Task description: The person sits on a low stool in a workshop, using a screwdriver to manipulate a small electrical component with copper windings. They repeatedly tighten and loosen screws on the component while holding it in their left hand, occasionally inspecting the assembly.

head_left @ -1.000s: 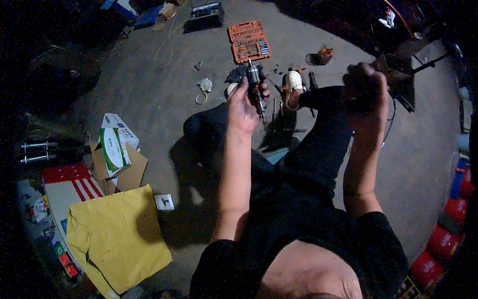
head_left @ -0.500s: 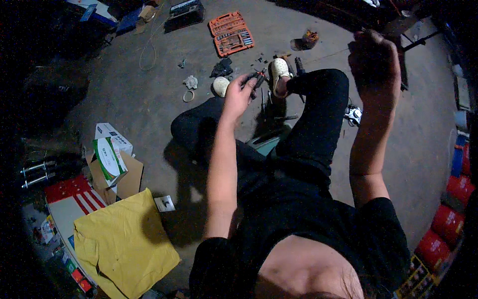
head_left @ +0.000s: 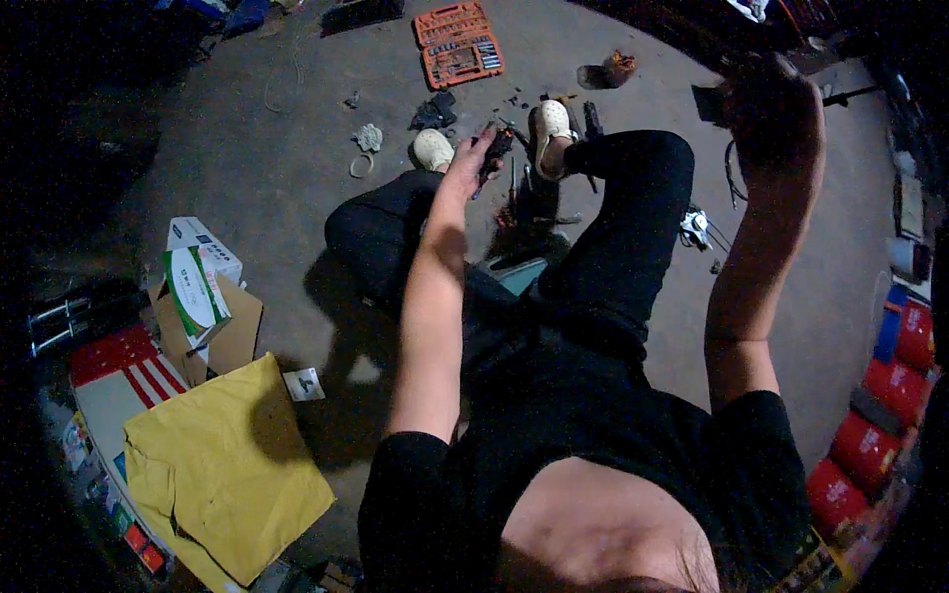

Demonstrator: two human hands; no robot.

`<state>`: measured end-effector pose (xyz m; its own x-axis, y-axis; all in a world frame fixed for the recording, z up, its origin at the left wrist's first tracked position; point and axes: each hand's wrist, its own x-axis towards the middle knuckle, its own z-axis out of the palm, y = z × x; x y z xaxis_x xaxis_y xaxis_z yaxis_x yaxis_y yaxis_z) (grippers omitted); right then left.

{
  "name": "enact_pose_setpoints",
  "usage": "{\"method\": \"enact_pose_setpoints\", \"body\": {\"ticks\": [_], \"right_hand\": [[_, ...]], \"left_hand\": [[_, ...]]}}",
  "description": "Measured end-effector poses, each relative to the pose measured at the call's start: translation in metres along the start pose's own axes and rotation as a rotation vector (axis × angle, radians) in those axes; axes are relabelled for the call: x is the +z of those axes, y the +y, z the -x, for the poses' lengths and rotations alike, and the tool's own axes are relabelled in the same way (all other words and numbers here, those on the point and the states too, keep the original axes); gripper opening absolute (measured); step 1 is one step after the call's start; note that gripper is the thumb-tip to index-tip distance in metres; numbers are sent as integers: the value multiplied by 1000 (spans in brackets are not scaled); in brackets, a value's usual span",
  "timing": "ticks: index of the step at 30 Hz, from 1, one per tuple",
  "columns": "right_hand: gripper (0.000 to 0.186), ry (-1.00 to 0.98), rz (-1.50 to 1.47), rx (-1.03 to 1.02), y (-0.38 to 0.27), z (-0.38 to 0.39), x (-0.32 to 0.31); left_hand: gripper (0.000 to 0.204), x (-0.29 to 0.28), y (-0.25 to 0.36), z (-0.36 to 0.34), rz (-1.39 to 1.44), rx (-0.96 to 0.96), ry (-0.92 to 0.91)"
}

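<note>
My left hand (head_left: 469,174) is closed around a dark hand tool (head_left: 496,158) with a small red-orange part, held in front of my bent left knee. Its exact kind is hard to make out. My right hand (head_left: 776,94) is raised at the upper right, in deep shadow, so its fingers do not show clearly. Beside it is a dark flat piece (head_left: 709,104), and I cannot tell whether the hand holds it. A thin dark looped cable (head_left: 732,173) hangs by my right forearm. Between my cream clogs (head_left: 554,124) and legs lie long thin tools (head_left: 513,188).
An open orange socket set (head_left: 460,49) lies ahead on the concrete floor. Nearby are a black crumpled item (head_left: 434,111) and a tape ring (head_left: 363,165). Cardboard boxes (head_left: 242,316) and yellow cloth (head_left: 232,465) are at left, red drums (head_left: 868,450) at right, a white-and-black part (head_left: 694,227) beside my right knee.
My right hand has moved further right and into darker shadow, and the looped cable now shows beside the forearm. My left hand has shifted slightly left, still gripping the dark tool.
</note>
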<state>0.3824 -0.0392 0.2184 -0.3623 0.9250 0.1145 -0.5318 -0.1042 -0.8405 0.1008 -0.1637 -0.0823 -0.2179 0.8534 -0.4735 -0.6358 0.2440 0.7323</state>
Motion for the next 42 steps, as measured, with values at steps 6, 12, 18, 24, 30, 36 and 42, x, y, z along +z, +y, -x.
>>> {"method": "enact_pose_setpoints", "body": {"ticks": [6, 12, 18, 24, 30, 36, 42], "right_hand": [[29, -184, 15, 166, 37, -33, 13], [28, 144, 294, 272, 92, -40, 49], [20, 353, 225, 445, 160, -96, 28], [20, 510, 562, 514, 225, -128, 7], [34, 428, 935, 731, 261, -142, -13], [41, 82, 1038, 825, 272, -136, -17], [37, -14, 716, 852, 270, -131, -12]], "left_hand": [[36, -14, -18, -24, -472, 118, 124], [41, -23, -38, -77, -859, 217, 386], [59, -115, -89, -183, -728, -36, 423], [44, -147, -92, -241, -708, -126, 377], [42, -201, -135, -297, -1045, -130, 436], [36, -243, -158, -308, -1174, -237, 521], [39, -155, -71, -266, -695, -277, 638]]}}
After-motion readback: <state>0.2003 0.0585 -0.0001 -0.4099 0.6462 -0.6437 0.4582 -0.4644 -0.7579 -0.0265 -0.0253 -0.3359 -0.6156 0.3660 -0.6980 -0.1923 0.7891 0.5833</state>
